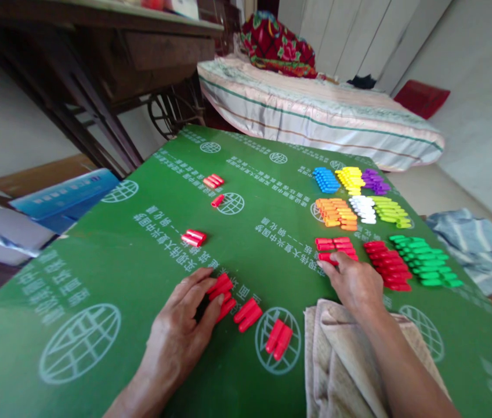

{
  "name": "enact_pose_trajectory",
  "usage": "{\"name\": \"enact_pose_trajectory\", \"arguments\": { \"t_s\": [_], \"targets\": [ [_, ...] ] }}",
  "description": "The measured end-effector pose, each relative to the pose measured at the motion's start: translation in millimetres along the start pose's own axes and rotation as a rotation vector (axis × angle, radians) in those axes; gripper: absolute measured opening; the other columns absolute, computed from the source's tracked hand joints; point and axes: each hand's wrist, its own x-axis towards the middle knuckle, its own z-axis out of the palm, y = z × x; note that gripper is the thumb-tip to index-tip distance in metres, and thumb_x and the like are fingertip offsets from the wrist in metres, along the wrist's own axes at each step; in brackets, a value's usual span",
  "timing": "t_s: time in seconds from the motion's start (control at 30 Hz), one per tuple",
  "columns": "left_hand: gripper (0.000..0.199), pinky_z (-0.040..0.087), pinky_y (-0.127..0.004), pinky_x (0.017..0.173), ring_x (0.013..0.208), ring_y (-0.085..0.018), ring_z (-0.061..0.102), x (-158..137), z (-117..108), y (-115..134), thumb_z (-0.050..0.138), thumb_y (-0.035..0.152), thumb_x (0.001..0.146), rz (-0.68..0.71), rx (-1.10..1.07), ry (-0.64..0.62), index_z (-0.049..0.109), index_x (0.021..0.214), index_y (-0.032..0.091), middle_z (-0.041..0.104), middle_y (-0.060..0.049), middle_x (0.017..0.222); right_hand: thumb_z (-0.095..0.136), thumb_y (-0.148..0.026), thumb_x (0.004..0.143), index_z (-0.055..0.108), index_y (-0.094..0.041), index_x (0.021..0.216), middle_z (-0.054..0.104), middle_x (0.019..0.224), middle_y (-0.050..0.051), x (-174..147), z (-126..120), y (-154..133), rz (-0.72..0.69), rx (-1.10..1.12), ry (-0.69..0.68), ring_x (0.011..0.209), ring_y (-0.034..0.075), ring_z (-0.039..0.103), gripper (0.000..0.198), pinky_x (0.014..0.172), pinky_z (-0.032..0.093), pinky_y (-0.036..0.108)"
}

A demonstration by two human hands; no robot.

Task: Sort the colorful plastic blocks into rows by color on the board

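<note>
Small tube-shaped red plastic caps lie in groups on the green table [111, 278]. My left hand [180, 325] rests palm down, its thumb and fingers curled around a small cluster of red caps [222, 284]. Just right of it lie two more groups, a middle set of red caps [248, 314] and a near pair of red caps [279, 339]. My right hand [354, 284] pinches a red cap [328, 256] at the near edge of a lighter red group [340, 241]. Its remaining fingers are folded under and partly hidden.
Farther left lie red caps [194, 237], a single cap [217, 201] and another group [213, 181]. Sorted blue [326, 180], yellow [350, 177], purple [375, 182], orange [336, 213], white [362, 209], lime [391, 211], dark red [387, 266] and green pieces [424, 260] sit right. A folded cloth [337, 360] lies under my right forearm.
</note>
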Motion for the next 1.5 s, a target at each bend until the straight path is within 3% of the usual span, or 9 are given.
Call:
{"name": "enact_pose_trajectory", "arguments": {
  "t_s": [0.6,1.5],
  "targets": [
    [0.028,0.049,-0.038,0.100,0.107,-0.021,0.062,2.7,-1.7,4.1,0.055,0.041,0.085,-0.025,-0.021,-0.011,0.064,0.103,0.022,0.063,-0.006,0.121,0.040,-0.056,0.091,0.068,-0.027,0.105,0.071,0.071,0.007,3.9,-0.1,0.7,0.006,0.020,0.022,0.070,0.022,0.067,0.042,0.057,0.041,0.027],
    [0.028,0.049,-0.035,0.100,0.107,-0.020,0.062,2.6,-2.3,5.9,0.056,0.041,0.084,-0.033,-0.044,-0.010,0.064,0.103,0.021,0.063,-0.006,0.120,0.041,-0.057,0.090,0.068,-0.026,0.104,0.070,0.071,0.007,7.5,2.1,-0.1,0.015,0.014,0.035,0.071,0.021,0.068,0.043,0.057,0.041,0.026]
  ]
}}
